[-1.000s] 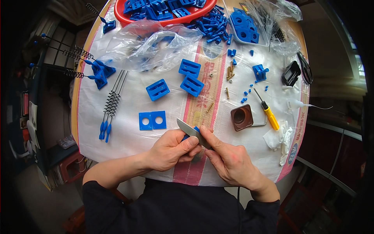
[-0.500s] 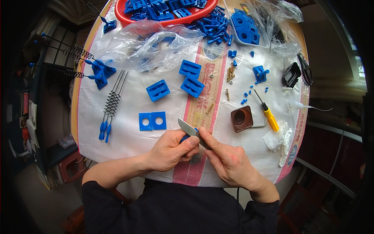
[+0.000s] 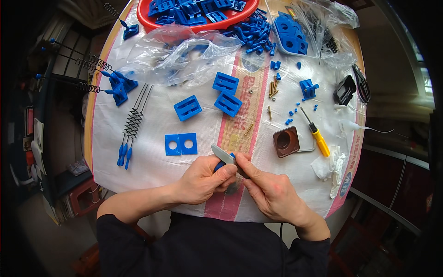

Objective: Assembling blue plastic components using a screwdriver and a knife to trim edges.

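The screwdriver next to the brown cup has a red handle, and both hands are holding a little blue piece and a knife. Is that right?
Not quite. The head view shows the screwdriver beside the brown cup with a yellow handle, not red. The left hand and right hand do hold a blue piece and knife.

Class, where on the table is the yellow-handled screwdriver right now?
In the head view, the yellow-handled screwdriver lies right of the hands, between the brown square block and the white crumpled cloth.

The left hand hides most of the small blue part.
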Available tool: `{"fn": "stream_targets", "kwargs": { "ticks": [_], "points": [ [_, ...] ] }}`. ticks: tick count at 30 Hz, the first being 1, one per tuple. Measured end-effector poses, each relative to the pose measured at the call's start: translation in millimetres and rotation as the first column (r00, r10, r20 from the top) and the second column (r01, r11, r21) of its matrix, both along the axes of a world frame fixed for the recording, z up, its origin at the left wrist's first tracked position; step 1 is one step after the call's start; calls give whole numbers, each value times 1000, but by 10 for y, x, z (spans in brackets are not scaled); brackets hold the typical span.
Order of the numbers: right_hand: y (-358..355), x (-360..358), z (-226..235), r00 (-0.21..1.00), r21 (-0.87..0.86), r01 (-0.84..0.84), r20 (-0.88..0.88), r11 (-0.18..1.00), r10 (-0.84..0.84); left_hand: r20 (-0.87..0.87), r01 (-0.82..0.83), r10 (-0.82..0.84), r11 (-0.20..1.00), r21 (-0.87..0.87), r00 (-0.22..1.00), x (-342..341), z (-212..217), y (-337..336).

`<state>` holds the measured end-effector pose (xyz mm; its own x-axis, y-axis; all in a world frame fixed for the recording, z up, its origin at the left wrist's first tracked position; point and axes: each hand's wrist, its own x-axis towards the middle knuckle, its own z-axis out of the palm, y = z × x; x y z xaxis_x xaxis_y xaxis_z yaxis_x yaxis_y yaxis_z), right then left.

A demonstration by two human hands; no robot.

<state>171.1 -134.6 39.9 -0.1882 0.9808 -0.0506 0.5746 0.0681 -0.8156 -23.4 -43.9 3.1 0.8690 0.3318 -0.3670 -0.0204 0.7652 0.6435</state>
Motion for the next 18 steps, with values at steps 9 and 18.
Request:
{"fn": "stream_targets", "kwargs": {
  "ticks": [9,18],
  "points": [
    [-12,-11,-9,1000,22,12,-4,1000,-12,-72,-28,31,999,40,997,28,61,0],
    [0,-4,-17,1000,-21,-9,-3,1000,9,-28,-36,36,999,-19,999,19,26,-17]
  ]
}}
